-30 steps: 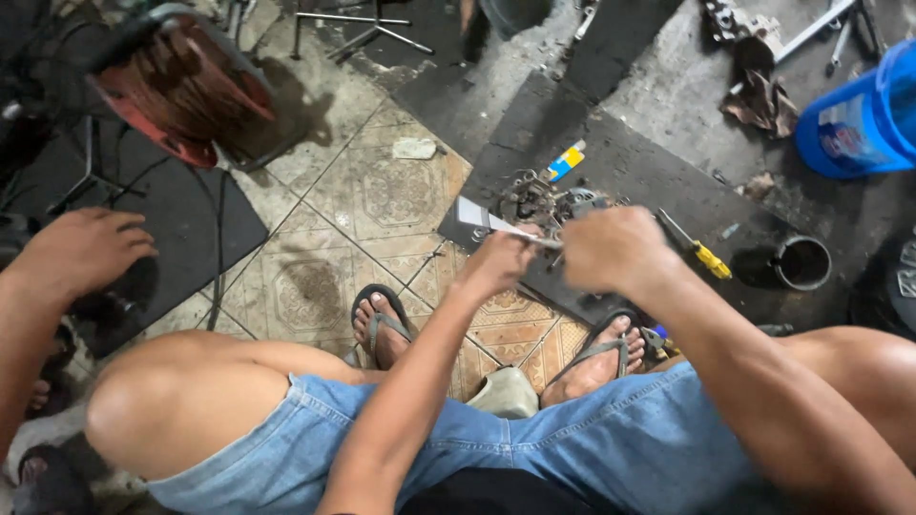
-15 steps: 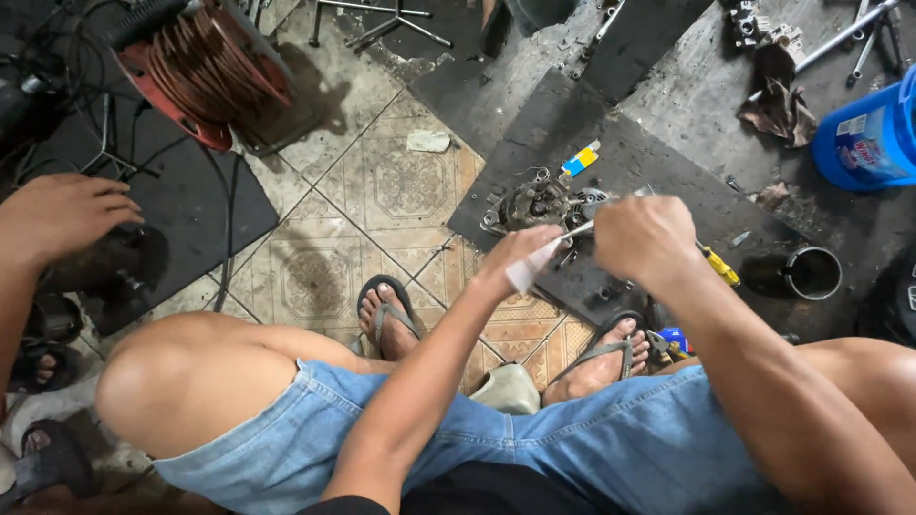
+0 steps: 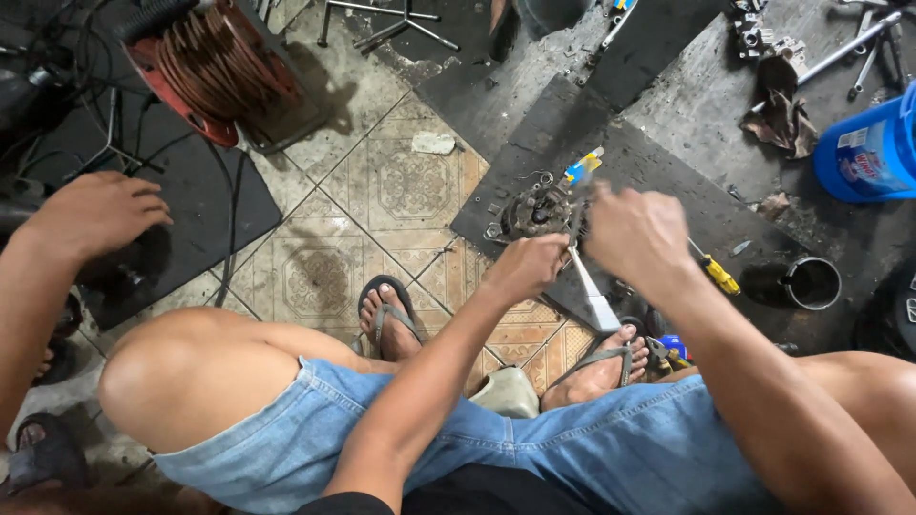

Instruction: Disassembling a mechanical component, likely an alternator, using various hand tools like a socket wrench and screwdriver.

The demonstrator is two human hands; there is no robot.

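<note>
Head view: left hand (image 3: 523, 269) and right hand (image 3: 637, 235), fingers clamped, grip a thin, stiff, sharp-edged grey metal blade (image 3: 593, 298), safest held by its upper end.

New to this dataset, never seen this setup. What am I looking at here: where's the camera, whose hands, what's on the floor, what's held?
There is no machine: a person sits low in blue denim shorts and flip-flops, and the single picture comes from a camera on their head, looking down past their knees.

Both of their hands meet over a round, greasy metal mechanical part lying on a dark rubber mat. The left hand and the right hand together grip a flat, pale metal blade-like tool; which hand bears it more is hard to tell.

Around them on the patterned tiled floor: a yellow-handled screwdriver, a small dark metal cup, a blue plastic bucket and a red reel of copper wire.

The hand at far left belongs to another person.
</note>
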